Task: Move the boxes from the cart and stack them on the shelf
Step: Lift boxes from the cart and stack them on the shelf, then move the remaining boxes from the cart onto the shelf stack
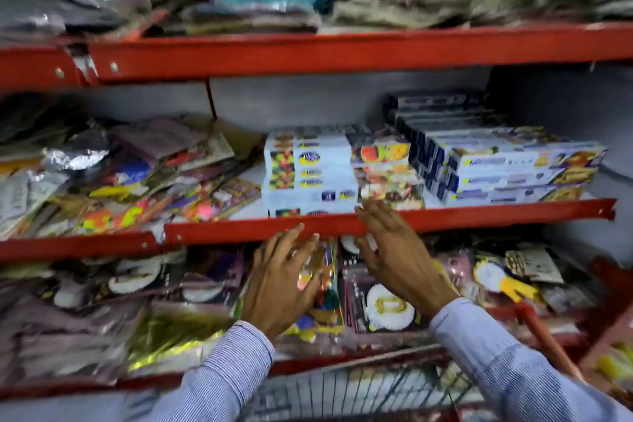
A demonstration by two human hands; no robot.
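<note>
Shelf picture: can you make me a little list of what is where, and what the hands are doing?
view: head camera
middle shelf: red edge
boxes: stacked at the middle of it
second stack: to their right, longer boxes
packets: piled to the left
left hand: open, empty, below the shelf edge
right hand: open, empty, fingers reaching the boxes
cart: wire, at the bottom; contents unclear

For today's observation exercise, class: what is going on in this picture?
A person is stocking a red shelf. Both hands are empty and open: the left hand is below the shelf edge, and the right hand reaches up with its fingertips at the stack of boxes on the middle shelf. More boxes are stacked to the right. A wire cart stands below.
</note>
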